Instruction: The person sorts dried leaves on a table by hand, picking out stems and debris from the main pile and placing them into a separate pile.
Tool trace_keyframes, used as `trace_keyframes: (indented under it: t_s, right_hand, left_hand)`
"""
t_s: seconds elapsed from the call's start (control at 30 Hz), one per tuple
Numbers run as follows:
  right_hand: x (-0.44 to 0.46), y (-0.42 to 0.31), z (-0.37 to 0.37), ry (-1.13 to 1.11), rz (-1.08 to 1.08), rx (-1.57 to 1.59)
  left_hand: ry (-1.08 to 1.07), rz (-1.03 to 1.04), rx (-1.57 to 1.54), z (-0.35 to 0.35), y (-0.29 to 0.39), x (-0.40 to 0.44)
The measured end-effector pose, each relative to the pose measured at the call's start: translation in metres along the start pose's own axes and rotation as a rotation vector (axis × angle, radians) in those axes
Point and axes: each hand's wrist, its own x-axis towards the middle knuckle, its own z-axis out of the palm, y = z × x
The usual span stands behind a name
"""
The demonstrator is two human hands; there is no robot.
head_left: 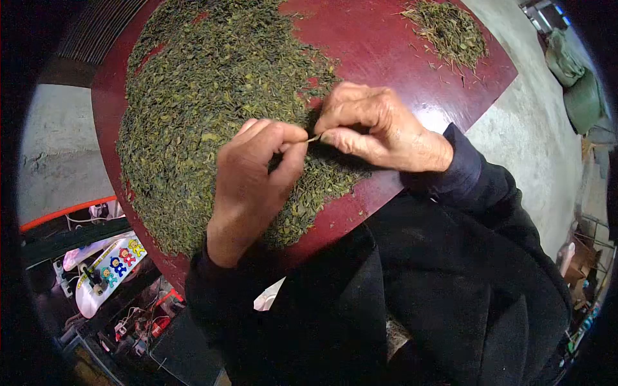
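Note:
A wide layer of dried, dark green tea leaves (187,122) covers much of the red tabletop (360,38). Over its near right part, my two hands meet fingertip to fingertip. Between thumb and forefinger, my left hand (254,174) pinches one end of a thin, yellowish leaf stem (313,138). My right hand (386,128) holds the other end in a pinch, the back of the hand turned up. Fingers partly cover the stem, so its full length is hidden.
A smaller heap of stalks and leaves (447,33) lies at the table's far right corner. At lower left stand a white board with cartoon stickers (111,273) and cluttered shelves with cables. Green sacks (579,96) rest on the concrete floor at right.

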Motion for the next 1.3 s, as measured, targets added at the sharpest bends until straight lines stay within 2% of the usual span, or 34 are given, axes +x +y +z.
trace_keyframes:
  t_s: [0.13, 0.23, 0.3, 0.37, 0.4, 0.47, 0.5, 0.63, 0.73, 0.8, 0.97, 1.3]
  right_hand:
    - [-0.013, 0.002, -0.025, 0.091, 0.126, -0.081]
    - [-0.027, 0.016, -0.047, 0.208, 0.194, -0.073]
    - [-0.036, 0.022, -0.064, 0.261, 0.206, -0.166]
    - [-0.045, 0.019, -0.083, 0.264, 0.319, -0.367]
    - [-0.051, 0.027, -0.092, 0.266, 0.321, -0.368]
    - [-0.060, 0.045, -0.103, 0.465, 0.135, -0.661]
    - [-0.062, 0.046, -0.102, 0.465, 0.137, -0.661]
    - [-0.073, 0.040, -0.092, 0.346, 0.132, -0.692]
    - [-0.060, 0.021, -0.057, 0.284, 0.099, -0.590]
    - [-0.052, 0.013, -0.042, 0.109, 0.066, -0.498]
    - [-0.033, 0.006, -0.014, 0.022, 0.000, -0.434]
    - [-0.018, 0.009, 0.002, -0.105, 0.012, -0.432]
  left_hand:
    - [0.107, 0.004, -0.007, 0.004, 0.001, 0.003]
    - [0.096, 0.018, 0.044, 0.004, -0.001, 0.002]
    - [0.084, 0.029, 0.098, 0.004, -0.002, 0.001]
    - [0.077, 0.051, 0.112, 0.006, -0.004, 0.002]
    - [0.073, 0.070, 0.129, 0.007, -0.004, 0.002]
    - [0.064, 0.105, 0.164, 0.009, -0.005, 0.001]
    - [0.063, 0.104, 0.163, 0.010, -0.006, 0.000]
    - [0.007, 0.156, 0.196, 0.017, -0.004, 0.002]
    - [-0.017, 0.206, 0.211, 0.029, -0.007, 0.004]
    - [-0.036, 0.258, 0.228, 0.034, -0.009, 0.005]
    - [-0.089, 0.222, 0.241, 0.033, -0.003, -0.001]
    - [-0.059, 0.213, 0.213, 0.036, -0.006, -0.013]
